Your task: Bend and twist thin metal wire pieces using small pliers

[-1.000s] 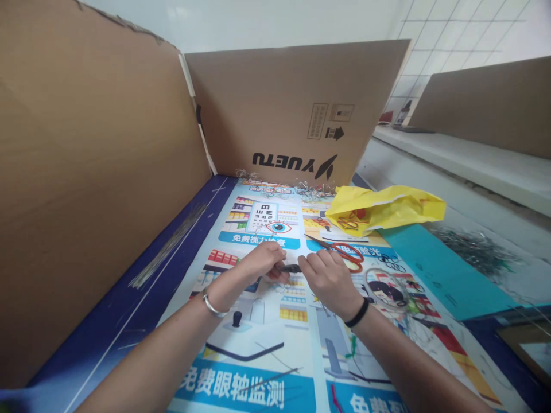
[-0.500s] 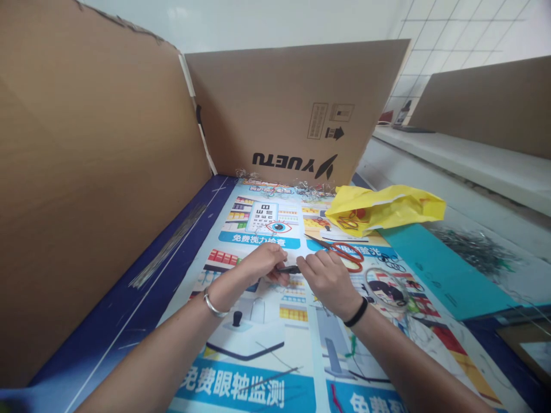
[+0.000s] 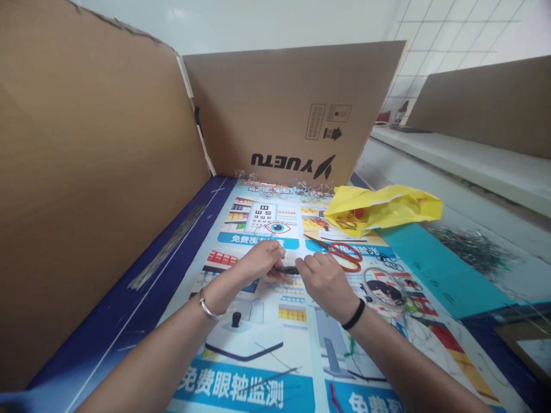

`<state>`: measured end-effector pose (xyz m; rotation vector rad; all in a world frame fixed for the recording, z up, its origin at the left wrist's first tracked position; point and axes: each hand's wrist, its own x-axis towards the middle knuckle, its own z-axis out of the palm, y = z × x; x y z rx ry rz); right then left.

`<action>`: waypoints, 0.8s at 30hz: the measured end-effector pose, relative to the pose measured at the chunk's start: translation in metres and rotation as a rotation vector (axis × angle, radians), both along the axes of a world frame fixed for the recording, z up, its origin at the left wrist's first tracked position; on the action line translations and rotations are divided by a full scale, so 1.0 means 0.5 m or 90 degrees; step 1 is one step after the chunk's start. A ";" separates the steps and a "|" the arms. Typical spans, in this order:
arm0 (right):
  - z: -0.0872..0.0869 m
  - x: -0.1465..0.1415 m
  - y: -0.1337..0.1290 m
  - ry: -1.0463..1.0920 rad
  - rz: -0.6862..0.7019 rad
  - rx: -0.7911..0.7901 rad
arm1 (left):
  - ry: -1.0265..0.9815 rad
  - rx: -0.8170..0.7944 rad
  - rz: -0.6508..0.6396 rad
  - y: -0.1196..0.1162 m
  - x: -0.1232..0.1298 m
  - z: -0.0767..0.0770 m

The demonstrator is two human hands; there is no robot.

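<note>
Over the middle of the printed sheet, my right hand (image 3: 323,282) is closed around dark pliers (image 3: 288,270), mostly covered by the fingers. Their narrow end points left into the fingers of my left hand (image 3: 263,259). That hand is pinched shut, with thin pale wire (image 3: 283,255) showing at its fingertips; how the wire meets the pliers is hidden. Just beyond my right hand lie scissors (image 3: 345,256) with orange-red handles, blades toward the left. A coil of wire (image 3: 384,289) rests right of my right hand.
Cardboard panels (image 3: 284,103) stand at the back and left. Straight wires (image 3: 167,246) lie along the left side. A yellow bag (image 3: 387,206) sits at the back right, beside a turquoise board (image 3: 443,269) and a tangled wire pile (image 3: 473,249). Wire scraps (image 3: 312,192) line the back panel.
Both hands keep their grip and stay almost in place, with small finger movement at the pliers' tip. The whole view has shifted very slightly.
</note>
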<state>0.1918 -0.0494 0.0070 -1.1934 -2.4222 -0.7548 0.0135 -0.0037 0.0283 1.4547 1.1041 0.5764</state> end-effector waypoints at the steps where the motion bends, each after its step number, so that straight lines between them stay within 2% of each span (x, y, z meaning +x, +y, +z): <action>1: -0.002 -0.001 0.000 0.005 -0.005 -0.010 | 0.013 0.031 -0.004 0.000 -0.002 0.005; 5: -0.004 -0.010 -0.004 0.027 -0.035 -0.079 | 0.144 0.221 -0.046 -0.005 -0.010 0.026; 9: 0.003 -0.020 -0.011 0.041 -0.090 -0.212 | 0.305 0.372 -0.090 -0.017 -0.014 0.044; 14: 0.014 -0.018 -0.013 0.049 -0.138 -0.378 | 0.371 0.533 -0.172 -0.026 -0.010 0.037; 19: 0.018 -0.012 -0.008 0.054 -0.123 -0.404 | 0.363 0.551 -0.159 -0.025 -0.009 0.030; 24: 0.026 -0.007 0.004 0.105 -0.093 -0.360 | 0.404 0.536 -0.067 -0.003 -0.030 0.043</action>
